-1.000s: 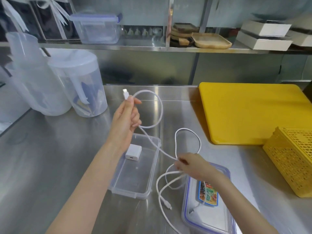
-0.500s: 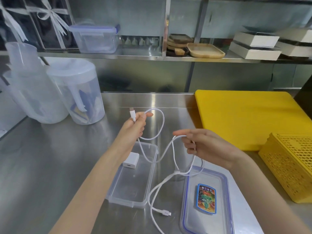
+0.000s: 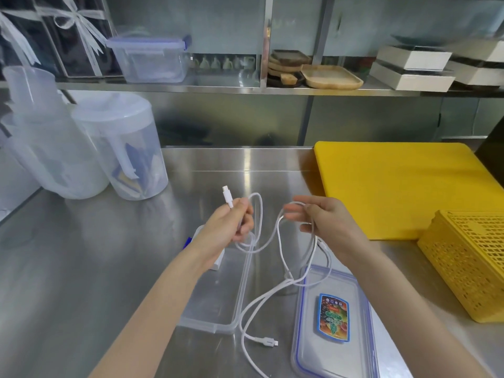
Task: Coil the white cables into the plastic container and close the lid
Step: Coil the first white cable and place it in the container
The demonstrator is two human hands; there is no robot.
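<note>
My left hand (image 3: 231,223) is shut on one end of a white cable (image 3: 282,249), its plug sticking up above my fingers. My right hand (image 3: 324,222) grips the same cable further along, a loop draped over its fingers. The slack hangs between both hands and trails down to the steel counter, where a second plug (image 3: 268,341) lies. Below my left forearm sits the clear plastic container (image 3: 240,304), with a white charger block (image 3: 218,264) partly hidden inside it. The clear lid (image 3: 308,358) with a blue seal and a colourful sticker lies flat to the container's right.
Two translucent pitchers (image 3: 122,148) stand at the back left. A yellow cutting board (image 3: 395,186) lies at the back right and a yellow perforated basket (image 3: 466,263) at the right edge. A shelf above holds a lidded box (image 3: 150,58), wooden trays and white boxes.
My right hand has lifted off the counter with a loop of cable and risen toward my left hand. My left hand came down and closer, and the loop it holds got smaller.
</note>
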